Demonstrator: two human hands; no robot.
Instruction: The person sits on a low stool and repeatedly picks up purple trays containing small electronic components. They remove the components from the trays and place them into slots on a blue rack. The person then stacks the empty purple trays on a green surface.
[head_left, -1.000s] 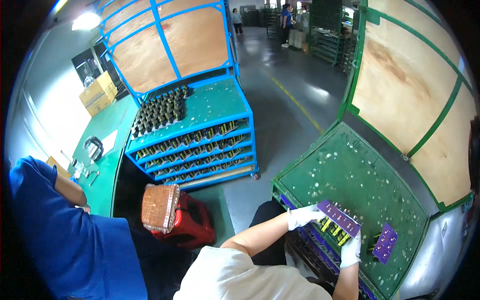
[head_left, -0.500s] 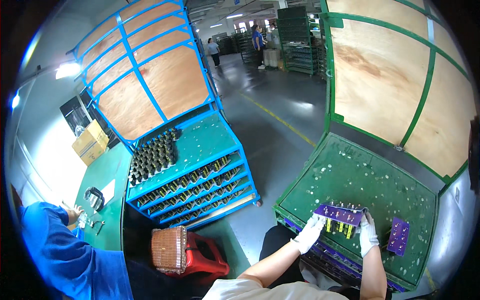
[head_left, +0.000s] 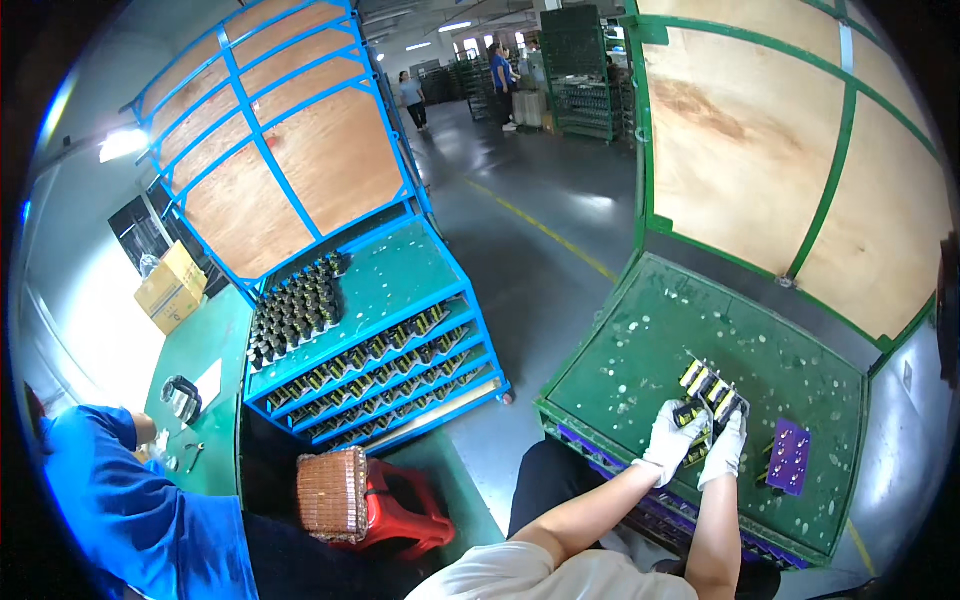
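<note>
Both my hands wear white gloves and are close together over the green cart top. My left hand and my right hand are closed round a cluster of small black parts with yellow labels. The cluster stands in rows, tilted, with its labelled sides facing up. No purple plate shows on it from this side. To the right of my right hand a purple plate with metal pins lies on the cart top, with some dark and yellow bits at its left edge.
Purple pieces fill the level under the green cart top. Across an aisle stands a blue cart with rows of black parts. A red stool with a woven backrest or cushion is near my left. A co-worker in blue sits at a bench.
The held piece has been turned over: its purple pinned face was up, and now the black and yellow parts are. My hands have come closer together.
</note>
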